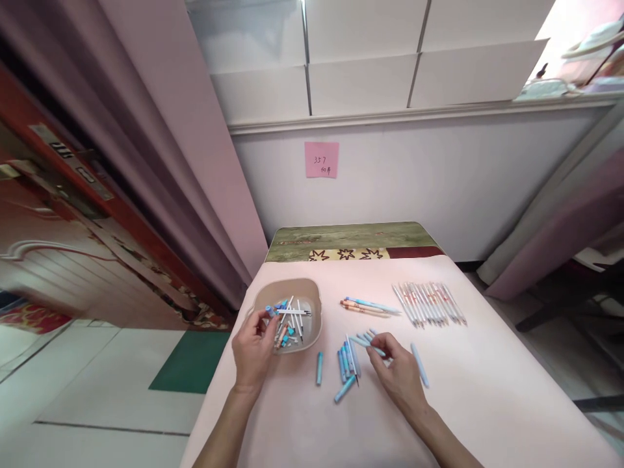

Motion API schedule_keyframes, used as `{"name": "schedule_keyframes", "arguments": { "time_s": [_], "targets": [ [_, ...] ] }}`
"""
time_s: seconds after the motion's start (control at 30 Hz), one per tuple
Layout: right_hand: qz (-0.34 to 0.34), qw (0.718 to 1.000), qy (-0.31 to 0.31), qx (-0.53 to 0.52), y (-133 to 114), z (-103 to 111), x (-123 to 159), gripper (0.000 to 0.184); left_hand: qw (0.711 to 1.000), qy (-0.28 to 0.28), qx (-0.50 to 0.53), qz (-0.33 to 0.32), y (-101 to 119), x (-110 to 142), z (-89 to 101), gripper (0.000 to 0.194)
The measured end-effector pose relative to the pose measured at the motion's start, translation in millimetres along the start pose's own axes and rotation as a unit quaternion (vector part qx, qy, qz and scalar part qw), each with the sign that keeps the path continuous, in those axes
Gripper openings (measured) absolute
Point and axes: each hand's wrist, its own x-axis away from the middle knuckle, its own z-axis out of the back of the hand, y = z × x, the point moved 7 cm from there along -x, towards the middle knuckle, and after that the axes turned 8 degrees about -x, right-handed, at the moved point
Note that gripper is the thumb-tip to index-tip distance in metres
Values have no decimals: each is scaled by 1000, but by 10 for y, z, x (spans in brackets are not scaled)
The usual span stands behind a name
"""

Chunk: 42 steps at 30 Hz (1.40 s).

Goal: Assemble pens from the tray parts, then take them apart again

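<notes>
My left hand (254,348) hovers over the near rim of a beige tray (312,300) and pinches a small blue pen cap (270,311) between its fingertips. The tray holds several small blue caps and thin white refills. My right hand (396,369) rests on the pink table cover with its fingers curled on a light blue pen barrel (371,345) at the edge of a loose pile of blue barrels (347,361). One blue barrel (319,368) lies alone between the hands, another (420,365) lies just right of my right hand.
A few assembled pens (368,307) lie beyond the pile, and a neat row of white pens (429,303) sits at the far right. A pink note (321,159) sticks on the white wall behind the table. The table's left edge drops to the floor.
</notes>
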Motion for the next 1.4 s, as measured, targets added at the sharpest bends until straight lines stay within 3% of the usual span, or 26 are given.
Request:
{"name": "schedule_keyframes", "arguments": {
  "time_s": [0.17, 0.3, 0.43, 0.53, 0.63, 0.7, 0.8, 0.9, 1.03, 1.17, 1.23, 1.3, 1.4],
  "targets": [
    [-33, 999, 9, -25, 183, 70, 102, 17, 996, -51, 59, 35, -10, -81, -175, 19],
    [-40, 999, -20, -23, 130, 7, 53, 20, 984, -106, 125, 63, -1, -22, -326, 20],
    [-5, 996, -20, -81, -293, -70, -130, 25, 983, -115, 131, 57, 11, 38, -387, 16],
    [100, 984, 21, -144, -821, -164, -296, 24, 989, -106, 106, 20, 107, 43, -376, 17],
    [163, 966, 57, -190, -1135, -365, -409, 26, 991, -85, 100, -9, 232, 29, -304, 18],
    [186, 966, 8, -178, -1221, -606, -455, 24, 992, -76, 98, -24, 290, 20, -246, 17],
    [178, 972, -52, -144, -1198, -845, -483, 20, 992, -77, 94, -33, 291, 12, -187, 16],
    [170, 973, 8, -153, -1156, -765, -487, 24, 992, -77, 94, -23, 232, -5, -163, 18],
    [202, 968, -86, -121, -1241, -867, -468, 20, 992, -70, 94, -43, 245, -39, -160, 16],
    [193, 972, -12, -133, -1246, -804, -520, 23, 993, -68, 85, -43, 249, -52, -174, 17],
    [204, 971, -56, -112, -1259, -890, -532, 18, 993, -69, 75, -56, 254, -46, -172, 16],
    [180, 975, -90, -97, -1208, -943, -555, 15, 993, -72, 70, -67, 238, -37, -165, 16],
    [109, 982, -42, -149, -1041, -819, -590, 21, 994, -74, 67, -52, 135, -39, -142, 17]
  ]
}}
